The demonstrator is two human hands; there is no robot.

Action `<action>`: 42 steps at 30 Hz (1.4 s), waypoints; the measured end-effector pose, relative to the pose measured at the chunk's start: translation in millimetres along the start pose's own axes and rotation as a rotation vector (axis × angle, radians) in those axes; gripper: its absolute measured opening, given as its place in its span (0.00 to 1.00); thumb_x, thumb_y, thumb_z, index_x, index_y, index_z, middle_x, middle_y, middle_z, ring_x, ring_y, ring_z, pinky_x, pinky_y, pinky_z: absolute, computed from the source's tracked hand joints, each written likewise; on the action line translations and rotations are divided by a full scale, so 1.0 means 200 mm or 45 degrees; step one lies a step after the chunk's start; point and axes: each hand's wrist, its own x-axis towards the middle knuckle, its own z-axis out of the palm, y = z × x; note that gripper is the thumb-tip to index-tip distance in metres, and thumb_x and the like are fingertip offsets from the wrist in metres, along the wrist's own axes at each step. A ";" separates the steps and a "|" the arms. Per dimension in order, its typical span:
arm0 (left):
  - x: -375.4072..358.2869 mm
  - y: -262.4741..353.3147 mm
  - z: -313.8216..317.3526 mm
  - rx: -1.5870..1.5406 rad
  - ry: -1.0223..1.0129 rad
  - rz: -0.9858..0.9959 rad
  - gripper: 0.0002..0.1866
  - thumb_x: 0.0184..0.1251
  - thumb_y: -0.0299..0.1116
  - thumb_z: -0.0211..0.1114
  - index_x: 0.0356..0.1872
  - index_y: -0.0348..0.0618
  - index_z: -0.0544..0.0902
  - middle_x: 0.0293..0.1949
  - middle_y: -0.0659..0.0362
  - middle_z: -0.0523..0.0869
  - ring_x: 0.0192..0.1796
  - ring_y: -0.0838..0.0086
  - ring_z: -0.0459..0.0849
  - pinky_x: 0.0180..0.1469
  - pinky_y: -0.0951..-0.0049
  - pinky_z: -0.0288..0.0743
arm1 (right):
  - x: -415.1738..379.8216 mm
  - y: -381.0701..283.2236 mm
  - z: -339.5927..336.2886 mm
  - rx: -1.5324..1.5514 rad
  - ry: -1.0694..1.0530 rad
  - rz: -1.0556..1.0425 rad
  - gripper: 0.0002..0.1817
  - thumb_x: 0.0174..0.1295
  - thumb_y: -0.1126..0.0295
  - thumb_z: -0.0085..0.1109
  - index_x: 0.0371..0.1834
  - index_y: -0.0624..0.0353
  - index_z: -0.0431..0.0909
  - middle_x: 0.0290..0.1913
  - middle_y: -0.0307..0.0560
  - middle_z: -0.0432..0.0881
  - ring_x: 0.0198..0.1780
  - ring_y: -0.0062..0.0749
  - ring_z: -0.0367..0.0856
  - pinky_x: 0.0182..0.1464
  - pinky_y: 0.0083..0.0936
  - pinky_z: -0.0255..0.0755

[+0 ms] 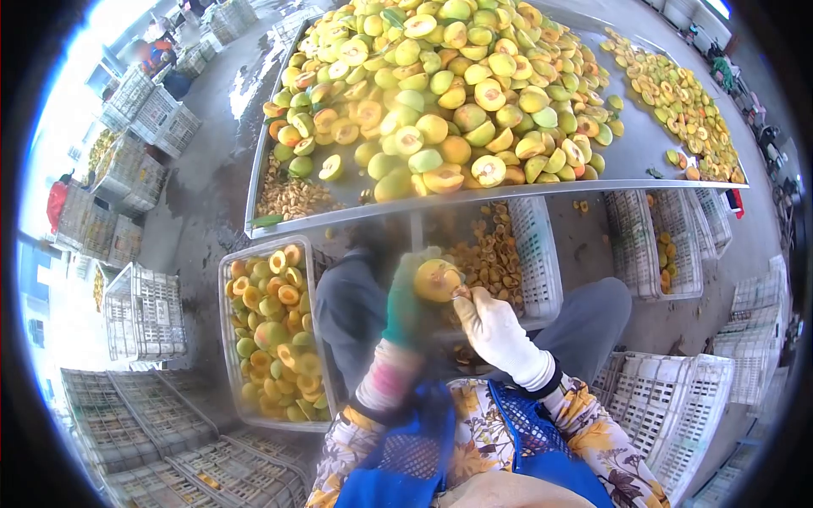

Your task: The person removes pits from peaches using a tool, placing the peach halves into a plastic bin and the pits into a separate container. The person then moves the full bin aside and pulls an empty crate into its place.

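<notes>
My left hand (404,296), in a green and white glove, grips a yellow peach half (436,280) above the crate between my legs. Its cut face with the brownish pit hollow is turned up. My right hand (498,332), in a white glove, is closed with its fingertips right at the edge of this half. A small brown tip shows at those fingers; I cannot tell what it belongs to. Below the hands, a white crate (542,262) holds many brown pits (491,275).
A metal table (373,208) ahead bears a large heap of halved peaches (474,93), with pits (288,193) at its left corner. A crate of peach halves (275,339) stands at my left. White crates (669,389) stand at my right; others line the left side.
</notes>
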 end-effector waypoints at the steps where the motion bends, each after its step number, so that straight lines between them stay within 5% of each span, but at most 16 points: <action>1: 0.02 -0.01 -0.01 0.092 0.015 0.028 0.21 0.71 0.45 0.54 0.52 0.36 0.75 0.41 0.53 0.82 0.41 0.66 0.82 0.44 0.71 0.77 | 0.00 0.00 0.01 -0.012 -0.008 0.000 0.11 0.69 0.67 0.51 0.32 0.64 0.69 0.19 0.63 0.73 0.25 0.59 0.76 0.23 0.40 0.65; 9: 0.07 -0.09 -0.07 0.558 0.225 0.298 0.15 0.73 0.40 0.54 0.44 0.36 0.80 0.36 0.56 0.83 0.37 0.73 0.81 0.42 0.74 0.77 | 0.02 0.09 0.11 0.237 0.074 -0.027 0.13 0.70 0.65 0.50 0.32 0.65 0.69 0.20 0.60 0.72 0.18 0.49 0.74 0.22 0.38 0.64; 12: 0.06 -0.11 -0.08 0.913 0.264 0.556 0.12 0.72 0.35 0.55 0.42 0.35 0.81 0.35 0.57 0.84 0.34 0.76 0.81 0.40 0.77 0.76 | 0.06 -0.02 -0.01 0.625 -0.399 0.771 0.17 0.71 0.59 0.46 0.34 0.64 0.72 0.22 0.62 0.77 0.19 0.52 0.76 0.22 0.38 0.67; 15: 0.04 -0.11 -0.06 0.974 0.321 0.616 0.10 0.71 0.31 0.56 0.42 0.35 0.82 0.34 0.58 0.85 0.33 0.79 0.80 0.38 0.79 0.75 | 0.08 -0.09 -0.06 0.666 -0.516 0.916 0.21 0.73 0.55 0.43 0.33 0.63 0.71 0.18 0.49 0.75 0.15 0.35 0.74 0.17 0.31 0.64; 18: 0.05 -0.14 -0.05 0.718 0.314 0.589 0.10 0.70 0.31 0.58 0.42 0.35 0.83 0.31 0.59 0.84 0.31 0.80 0.79 0.34 0.80 0.73 | 0.03 0.12 0.14 0.276 -0.120 -0.014 0.25 0.72 0.46 0.38 0.32 0.59 0.70 0.18 0.38 0.70 0.12 0.20 0.68 0.11 0.20 0.60; 21: 0.05 -0.10 -0.08 0.838 0.294 0.404 0.14 0.67 0.35 0.61 0.46 0.35 0.81 0.31 0.60 0.82 0.30 0.80 0.78 0.34 0.79 0.72 | 0.07 -0.02 0.00 0.566 -0.669 0.767 0.28 0.70 0.43 0.38 0.32 0.58 0.69 0.17 0.38 0.69 0.13 0.21 0.68 0.11 0.20 0.60; 24: 0.06 -0.08 -0.07 0.827 0.359 0.286 0.10 0.69 0.31 0.59 0.37 0.35 0.84 0.29 0.61 0.84 0.29 0.80 0.79 0.32 0.81 0.73 | 0.10 0.01 0.00 0.656 -0.816 0.991 0.28 0.69 0.41 0.39 0.33 0.58 0.70 0.17 0.37 0.69 0.13 0.20 0.68 0.12 0.19 0.60; 27: 0.10 0.02 -0.11 1.016 0.172 -0.042 0.09 0.68 0.30 0.58 0.38 0.36 0.85 0.30 0.61 0.85 0.30 0.79 0.80 0.32 0.80 0.73 | 0.09 0.02 0.00 0.742 -0.820 1.006 0.26 0.68 0.41 0.40 0.31 0.54 0.68 0.16 0.34 0.67 0.13 0.19 0.66 0.12 0.18 0.58; 29: 0.15 -0.04 -0.20 1.199 0.067 0.236 0.10 0.67 0.31 0.59 0.39 0.36 0.85 0.30 0.62 0.85 0.30 0.79 0.81 0.33 0.78 0.74 | 0.10 0.05 0.05 0.668 -0.824 1.031 0.23 0.69 0.42 0.40 0.27 0.49 0.64 0.14 0.32 0.63 0.12 0.17 0.61 0.12 0.18 0.56; 30: 0.12 -0.05 -0.17 1.162 0.104 0.458 0.10 0.65 0.34 0.65 0.36 0.37 0.85 0.26 0.65 0.82 0.27 0.86 0.75 0.28 0.81 0.70 | 0.09 0.05 0.06 0.927 -0.731 1.032 0.22 0.69 0.44 0.41 0.26 0.47 0.61 0.13 0.30 0.59 0.11 0.15 0.56 0.11 0.18 0.51; 31: 0.10 -0.06 -0.12 0.986 0.272 0.383 0.10 0.65 0.33 0.65 0.37 0.36 0.85 0.25 0.66 0.82 0.27 0.85 0.75 0.28 0.80 0.71 | 0.11 -0.01 0.05 1.095 -0.718 1.097 0.22 0.69 0.44 0.43 0.25 0.46 0.60 0.13 0.29 0.55 0.10 0.14 0.50 0.10 0.17 0.45; 33: 0.11 -0.04 -0.17 0.945 0.120 0.264 0.09 0.64 0.32 0.65 0.38 0.36 0.85 0.26 0.65 0.83 0.27 0.83 0.77 0.31 0.80 0.73 | 0.11 0.03 0.05 1.318 -0.810 1.195 0.22 0.69 0.44 0.44 0.26 0.49 0.62 0.14 0.27 0.53 0.11 0.12 0.47 0.11 0.17 0.42; 36: 0.13 0.06 -0.19 1.444 -0.166 -0.024 0.09 0.63 0.34 0.66 0.36 0.37 0.85 0.29 0.60 0.84 0.30 0.81 0.79 0.34 0.77 0.75 | 0.10 0.01 0.02 0.869 -0.882 1.127 0.23 0.69 0.43 0.43 0.32 0.53 0.67 0.15 0.27 0.54 0.10 0.11 0.47 0.12 0.15 0.44; 42: 0.06 -0.06 -0.19 1.267 0.133 0.496 0.10 0.63 0.34 0.64 0.36 0.37 0.85 0.27 0.59 0.85 0.31 0.78 0.80 0.35 0.74 0.75 | 0.05 0.12 0.07 1.348 -0.808 1.265 0.25 0.69 0.41 0.42 0.34 0.53 0.68 0.14 0.25 0.51 0.09 0.11 0.46 0.11 0.15 0.42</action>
